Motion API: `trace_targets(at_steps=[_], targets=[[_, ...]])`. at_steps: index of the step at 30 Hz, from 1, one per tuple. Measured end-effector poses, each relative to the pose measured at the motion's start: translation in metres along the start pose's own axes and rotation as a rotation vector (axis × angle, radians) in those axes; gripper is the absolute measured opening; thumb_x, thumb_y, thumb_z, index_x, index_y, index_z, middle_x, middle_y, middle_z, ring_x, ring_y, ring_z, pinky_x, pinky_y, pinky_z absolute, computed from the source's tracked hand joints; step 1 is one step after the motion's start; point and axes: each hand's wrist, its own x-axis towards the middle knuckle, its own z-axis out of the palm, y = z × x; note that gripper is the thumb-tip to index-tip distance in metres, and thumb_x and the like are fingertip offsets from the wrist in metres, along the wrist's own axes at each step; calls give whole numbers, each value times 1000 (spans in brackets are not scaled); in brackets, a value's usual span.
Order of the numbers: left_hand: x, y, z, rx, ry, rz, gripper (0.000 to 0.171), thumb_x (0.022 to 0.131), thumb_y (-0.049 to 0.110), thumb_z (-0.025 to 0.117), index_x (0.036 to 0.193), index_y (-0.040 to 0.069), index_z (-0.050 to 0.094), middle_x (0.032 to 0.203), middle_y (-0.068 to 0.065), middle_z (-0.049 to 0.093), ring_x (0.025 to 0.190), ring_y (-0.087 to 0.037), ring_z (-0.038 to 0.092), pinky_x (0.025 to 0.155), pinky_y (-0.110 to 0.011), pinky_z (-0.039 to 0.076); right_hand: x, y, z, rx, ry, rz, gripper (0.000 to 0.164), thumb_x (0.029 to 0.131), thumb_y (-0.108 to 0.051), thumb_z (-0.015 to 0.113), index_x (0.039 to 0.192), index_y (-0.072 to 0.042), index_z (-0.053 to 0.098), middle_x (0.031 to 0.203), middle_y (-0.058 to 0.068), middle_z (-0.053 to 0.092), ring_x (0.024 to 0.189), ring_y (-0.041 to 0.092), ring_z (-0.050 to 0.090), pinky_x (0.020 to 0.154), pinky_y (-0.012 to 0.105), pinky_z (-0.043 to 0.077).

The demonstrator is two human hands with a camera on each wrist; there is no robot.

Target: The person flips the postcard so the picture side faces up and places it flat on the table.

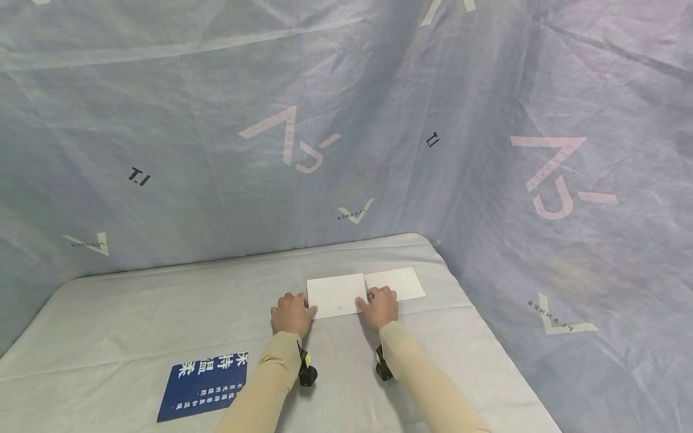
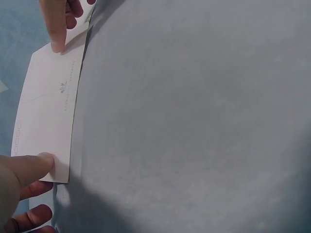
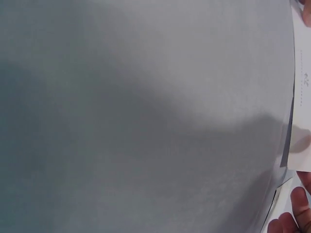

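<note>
Between both hands is a white postcard (image 1: 335, 293), its small printed mark near the near edge; a row of small outlined shapes also shows on it in the left wrist view. My left hand (image 1: 292, 314) pinches its left end, thumb on top and fingers below. At the other end, my right hand (image 1: 381, 307) grips it the same way, thumb over the face. Just to the right lies a second white card (image 1: 407, 284), partly covered by the right hand. Only a strip of the held postcard (image 3: 302, 107) enters the right wrist view.
A dark blue card (image 1: 203, 388) with white Chinese characters lies at the front left, partly hidden by the left sleeve (image 1: 267, 379). Pale grey cloth (image 1: 162, 319) covers the surface. Hanging printed fabric (image 1: 216, 150) rises behind it and along the right side.
</note>
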Motion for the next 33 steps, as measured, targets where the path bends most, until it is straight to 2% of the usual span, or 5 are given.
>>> trace_targets(at_steps=[8,21,33], targets=[[-1,-1,-7,1,17,8,33,87,27,81,71,9,57,85,-11,58,87,-30,59,84,-52,46,-3,-5,-2,6,22,-10,34,90,-25,77,107,3,73,103,16,61,98,31,53,86,45,46],[-6,-5,-19,29,43,22,34,89,28,79,70,9,58,86,-11,59,87,-29,59,82,-51,48,-8,-12,-8,17,33,-63,26,89,-24,77,94,1,73,98,14,60,98,31,53,84,46,46],[-8,-12,-31,36,84,32,30,89,29,79,73,8,63,86,-11,60,87,-30,61,81,-50,49,-18,-27,-15,67,26,-69,27,92,-25,74,100,1,73,114,19,61,114,38,52,97,51,44]])
